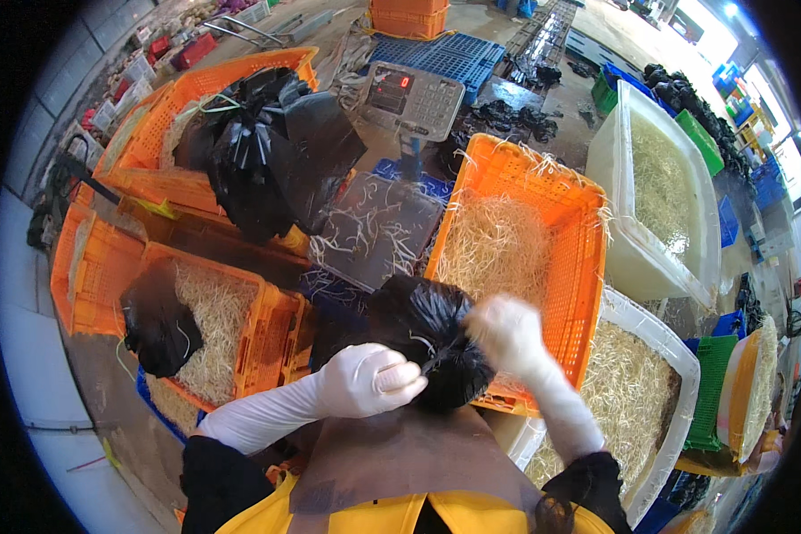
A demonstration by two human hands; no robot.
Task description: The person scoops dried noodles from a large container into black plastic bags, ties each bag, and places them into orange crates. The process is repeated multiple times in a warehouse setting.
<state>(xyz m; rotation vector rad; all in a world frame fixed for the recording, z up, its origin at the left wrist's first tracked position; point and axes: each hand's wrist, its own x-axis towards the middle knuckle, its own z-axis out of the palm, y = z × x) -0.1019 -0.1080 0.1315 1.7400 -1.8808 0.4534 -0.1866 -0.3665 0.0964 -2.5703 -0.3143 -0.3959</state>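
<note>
A black plastic bag [427,334], gathered and twisted at its neck, stands before me against the orange crate's near side. My left hand [380,380], in a white glove, is closed on the bag's gathered neck at the left. My right hand [507,327], gloved too and blurred, is at the bag's right side; its fingers are unclear. Bean sprouts [500,247] fill part of the orange plastic crate [577,267]. Beyond the bag is the metal platform of a scale [374,227], strewn with loose sprouts, with its display panel [412,100] behind.
At the left, black bags [253,147] rest on orange crates [267,334] of sprouts. White tubs [681,374] with sprouts stand at the right, one holding water. A blue pallet [440,57] lies behind the scale.
</note>
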